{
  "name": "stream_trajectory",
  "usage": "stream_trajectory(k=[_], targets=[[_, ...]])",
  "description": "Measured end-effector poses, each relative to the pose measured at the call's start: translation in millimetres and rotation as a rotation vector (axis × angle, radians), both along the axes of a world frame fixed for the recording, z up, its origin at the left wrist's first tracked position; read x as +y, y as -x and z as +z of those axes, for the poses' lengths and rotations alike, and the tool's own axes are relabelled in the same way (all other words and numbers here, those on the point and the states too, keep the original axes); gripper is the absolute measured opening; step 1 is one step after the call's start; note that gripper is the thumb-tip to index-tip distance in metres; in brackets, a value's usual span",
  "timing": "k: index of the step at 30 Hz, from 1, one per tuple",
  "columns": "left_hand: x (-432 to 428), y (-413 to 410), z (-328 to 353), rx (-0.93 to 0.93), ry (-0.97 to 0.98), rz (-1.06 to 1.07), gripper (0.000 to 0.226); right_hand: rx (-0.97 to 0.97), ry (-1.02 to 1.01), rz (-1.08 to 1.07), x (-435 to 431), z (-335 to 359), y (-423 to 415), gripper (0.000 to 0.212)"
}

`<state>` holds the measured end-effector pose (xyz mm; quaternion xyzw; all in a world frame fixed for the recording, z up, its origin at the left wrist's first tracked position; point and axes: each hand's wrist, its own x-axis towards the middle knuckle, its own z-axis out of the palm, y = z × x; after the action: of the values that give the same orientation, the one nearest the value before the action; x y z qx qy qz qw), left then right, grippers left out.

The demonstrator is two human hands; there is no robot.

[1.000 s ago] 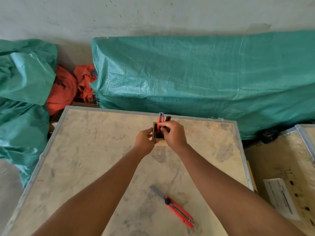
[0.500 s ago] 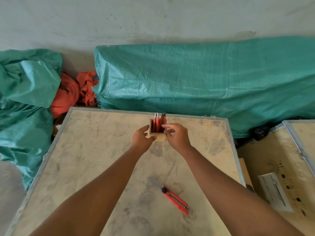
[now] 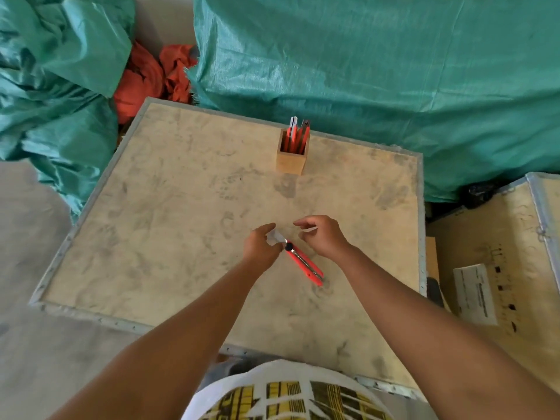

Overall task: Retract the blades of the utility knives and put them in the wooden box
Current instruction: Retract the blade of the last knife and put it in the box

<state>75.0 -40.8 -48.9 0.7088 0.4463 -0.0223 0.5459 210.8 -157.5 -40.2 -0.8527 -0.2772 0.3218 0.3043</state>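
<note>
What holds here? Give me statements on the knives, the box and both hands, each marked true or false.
1. The wooden box stands upright with knives in it. True.
2. One red utility knife lies on the table. True.
3. The right hand grips the box. False: it hovers open near the knife, far from the box.
4. The loose knife's blade is fully retracted. False: blade shows at the left hand.
5. The box lies tipped over. False: it is upright.

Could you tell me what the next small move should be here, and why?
Probably close the left hand on the knife lying on the table and slide its blade in: the blade end still pokes out by the fingers, and the box already holds the others.
</note>
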Motion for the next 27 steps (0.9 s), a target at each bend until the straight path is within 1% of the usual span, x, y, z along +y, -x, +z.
stream_trajectory(k=[5, 7, 9, 13, 17, 20, 25, 27], targets=[[-49.7, 29.5, -20.8, 0.064, 0.051, 0.083, 0.065, 0.041, 0.081, 0.161, -6.9, -22.5, 15.5, 0.033], [-64.9, 34.3, -24.4, 0.065, 0.095, 0.140, 0.062, 0.026, 0.109, 0.252, -7.5, -31.2, 17.0, 0.039], [-77.7, 34.8, -25.1, 0.066, 0.127, 0.166, 0.058, -0.004, 0.112, 0.304, -6.4, -36.0, 15.2, 0.039], [-94.6, 29.9, -19.1, 0.026, 0.113, 0.183, 0.048, -0.003, 0.121, 0.276, -7.8, -37.5, 11.7, 0.029], [-103.9, 27.9, -19.4, -0.035, 0.110, 0.207, 0.052, 0.015, 0.103, 0.278, -16.0, -40.5, 14.9, 0.023], [-106.1, 30.2, -22.2, -0.084, 0.119, 0.242, 0.044, 0.083, 0.077, 0.248, -19.8, -36.9, 16.8, 0.021], [-101.3, 38.5, -16.7, -0.165, 0.181, 0.288, 0.054, 0.158, -0.006, 0.155, -23.0, -24.3, 15.9, 0.019], [-96.5, 42.9, -13.1, -0.196, 0.219, 0.283, 0.053, 0.156, -0.069, 0.085, -22.5, -15.8, 12.6, 0.018]])
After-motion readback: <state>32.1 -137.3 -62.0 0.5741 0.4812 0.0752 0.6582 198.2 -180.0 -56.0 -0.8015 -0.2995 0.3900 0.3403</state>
